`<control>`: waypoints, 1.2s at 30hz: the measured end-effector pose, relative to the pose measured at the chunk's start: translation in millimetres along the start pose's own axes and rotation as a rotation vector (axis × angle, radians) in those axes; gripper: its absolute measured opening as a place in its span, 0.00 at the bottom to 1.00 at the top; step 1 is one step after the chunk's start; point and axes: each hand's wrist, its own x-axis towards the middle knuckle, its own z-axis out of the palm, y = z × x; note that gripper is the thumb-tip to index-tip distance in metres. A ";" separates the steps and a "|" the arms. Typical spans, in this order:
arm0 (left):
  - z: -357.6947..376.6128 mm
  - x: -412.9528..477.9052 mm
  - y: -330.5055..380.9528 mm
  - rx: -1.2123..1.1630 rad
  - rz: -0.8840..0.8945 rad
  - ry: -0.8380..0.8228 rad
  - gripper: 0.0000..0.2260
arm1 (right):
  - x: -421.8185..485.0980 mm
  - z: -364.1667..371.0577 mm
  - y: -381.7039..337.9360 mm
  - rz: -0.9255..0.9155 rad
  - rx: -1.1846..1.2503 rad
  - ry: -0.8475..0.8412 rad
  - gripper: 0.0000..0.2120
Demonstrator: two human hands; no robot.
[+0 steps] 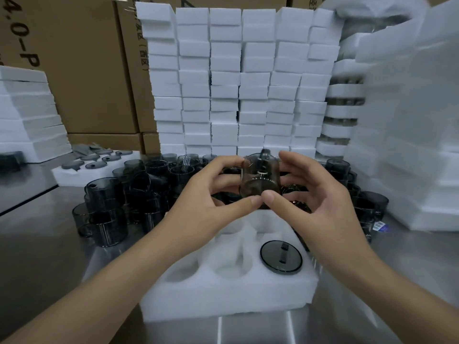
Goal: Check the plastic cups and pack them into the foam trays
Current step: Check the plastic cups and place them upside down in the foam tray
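A smoky plastic cup [259, 178] hangs just above the foam tray [223, 301], clasped from both sides. The left hand [211, 194] and right hand [315, 194] each have a curled-finger grip on it, thumbs meeting beneath. 1 packed cup [281, 255] sits in the tray's near-right pocket. Loose cups [139, 192] crowd the desk [37, 256] behind the tray.

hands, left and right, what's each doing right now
Left hand: holds the smoky plastic cup, fingers curled round it.
Right hand: holds the same cup from the other side.
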 end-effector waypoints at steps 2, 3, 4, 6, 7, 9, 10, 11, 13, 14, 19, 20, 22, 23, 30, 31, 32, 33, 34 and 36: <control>-1.0 -0.3 -0.8 -0.066 0.008 -0.018 0.22 | 0.6 -0.8 -0.2 0.008 0.009 -0.080 0.26; -1.7 -0.1 -1.3 -0.082 0.007 -0.026 0.20 | 0.9 -1.0 0.5 -0.001 0.003 -0.110 0.23; -2.2 0.2 -1.7 -0.086 0.003 -0.032 0.18 | 1.0 -1.2 1.7 -0.011 -0.002 -0.118 0.20; -2.4 0.9 -2.7 -0.078 -0.011 -0.042 0.17 | 1.5 -1.8 4.8 -0.022 0.002 -0.092 0.18; -1.8 1.1 -2.8 -0.075 -0.017 -0.049 0.17 | 1.9 -2.2 5.6 -0.020 0.009 -0.083 0.19; -0.3 1.2 -2.2 -0.066 -0.020 -0.070 0.19 | 3.3 -3.0 6.3 -0.018 0.018 -0.108 0.22; 0.3 1.0 -1.9 -0.057 -0.014 -0.082 0.20 | 4.4 -3.9 6.7 -0.024 0.014 -0.135 0.23; 0.9 0.9 -1.7 -0.044 -0.005 -0.091 0.21 | 5.2 -4.9 7.4 -0.031 0.004 -0.156 0.23; 0.5 0.8 -2.5 -0.006 0.016 -0.091 0.23 | 6.8 -6.2 8.9 -0.035 -0.025 -0.159 0.23; -0.1 0.7 -3.0 0.009 0.019 -0.083 0.25 | 7.1 -6.5 9.8 -0.032 -0.047 -0.145 0.24; -2.7 -0.2 1.8 -0.056 -0.038 -0.061 0.28 | 5.6 -7.0 13.6 -0.033 -0.158 -0.111 0.25; -2.3 0.5 1.4 -0.046 -0.041 -0.036 0.25 | 5.6 -7.2 14.0 -0.025 -0.147 -0.134 0.26; -1.5 2.4 -0.5 -0.027 -0.040 0.012 0.24 | 4.8 -7.2 14.4 0.006 -0.109 -0.192 0.26; -1.4 2.9 -1.5 -0.017 -0.035 0.024 0.25 | 4.6 -7.2 14.7 0.021 -0.089 -0.211 0.26; -2.9 0.7 -5.0 0.073 0.018 -0.060 0.31 | 7.6 -10.7 15.6 -0.026 -0.191 -0.193 0.30; -2.6 0.8 -5.0 0.078 0.024 -0.061 0.32 | 8.1 -11.5 16.4 -0.047 -0.221 -0.202 0.29; -2.6 0.8 -5.1 0.078 0.028 -0.061 0.32 | 8.5 -12.7 16.9 -0.060 -0.242 -0.206 0.28; -2.1 0.8 -5.4 0.079 0.030 -0.065 0.32 | 9.1 -13.7 16.9 -0.065 -0.257 -0.209 0.27; -1.7 0.5 -6.1 0.087 0.030 -0.070 0.32 | 9.7 -14.8 16.2 -0.059 -0.267 -0.215 0.27; 0.0 -0.4 -7.1 0.115 0.019 -0.084 0.31 | 11.3 -16.9 14.8 -0.031 -0.282 -0.237 0.26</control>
